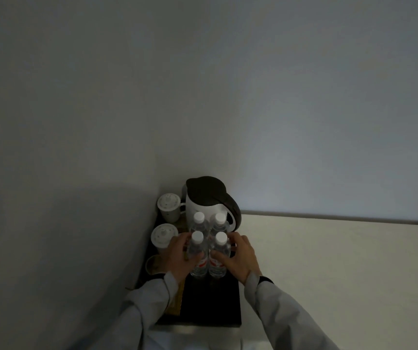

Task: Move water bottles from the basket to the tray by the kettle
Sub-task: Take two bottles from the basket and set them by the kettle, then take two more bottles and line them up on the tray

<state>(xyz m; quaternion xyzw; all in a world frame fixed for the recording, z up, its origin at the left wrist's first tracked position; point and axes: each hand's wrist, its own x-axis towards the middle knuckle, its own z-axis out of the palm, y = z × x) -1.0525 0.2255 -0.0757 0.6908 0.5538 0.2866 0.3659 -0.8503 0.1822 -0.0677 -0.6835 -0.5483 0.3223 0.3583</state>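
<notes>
Grey sleeves [286, 306] frame my hands on a dark tray [210, 304]: my left hand [181, 258] and right hand [238, 258] each clasp one of the near water bottles [197, 251], four standing upright before the kettle [207, 198], lidded cups [168, 207] alongside.

Between the left hand [177, 258] and the right hand [238, 258] stood four clear, glossy plastic water bottles [197, 251] with smooth white plastic caps and red paper-like labels. Beneath them lay a flat black tray [210, 304] with a dull sheen. Beyond the hands, the white kettle [197, 205] looked like smooth plastic, its dark lid [206, 189] matt. Left of the left hand, two white lidded cups [168, 207] looked glazed. The pale counter [341, 261] seemed smooth and matt. The grey sleeves [291, 309] were soft cloth.
</notes>
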